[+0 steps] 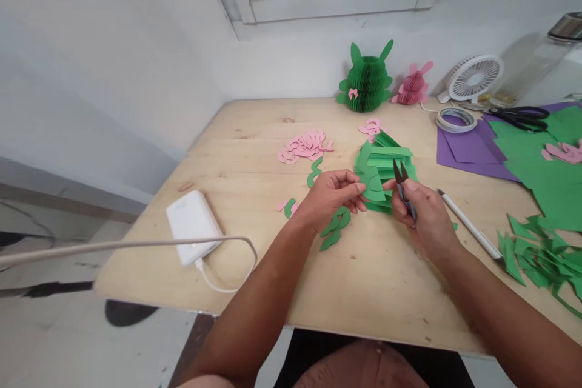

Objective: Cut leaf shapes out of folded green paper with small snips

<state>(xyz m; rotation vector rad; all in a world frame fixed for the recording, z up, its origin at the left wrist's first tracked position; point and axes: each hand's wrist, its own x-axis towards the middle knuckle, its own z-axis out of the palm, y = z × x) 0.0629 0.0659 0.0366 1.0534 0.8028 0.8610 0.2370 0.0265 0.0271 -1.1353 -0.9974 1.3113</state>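
Between its thumb and fingers my left hand (339, 192) pinches a piece of green paper (373, 179) with a curved outline on it. My right hand (422, 209) is closed around small dark snips (402, 179), their blades slightly apart and pointing away from me. The blade tips are just right of the paper. Beneath both hands lies a bundle of folded green paper (393, 151), partly hidden. Cut green curvy pieces (336, 230) rest on the table by my left wrist. Pink curvy cutouts (305, 147) are piled farther off to the left.
Green (365, 82) and pink (413, 88) paper rabbits stand by the wall, beside a white fan (475, 77). Tape (456, 120), black scissors (518, 116), purple sheets (473, 148) and green scraps (541, 251) lie right. A white pen (470, 224) and cabled power bank (193, 224) flank my arms.
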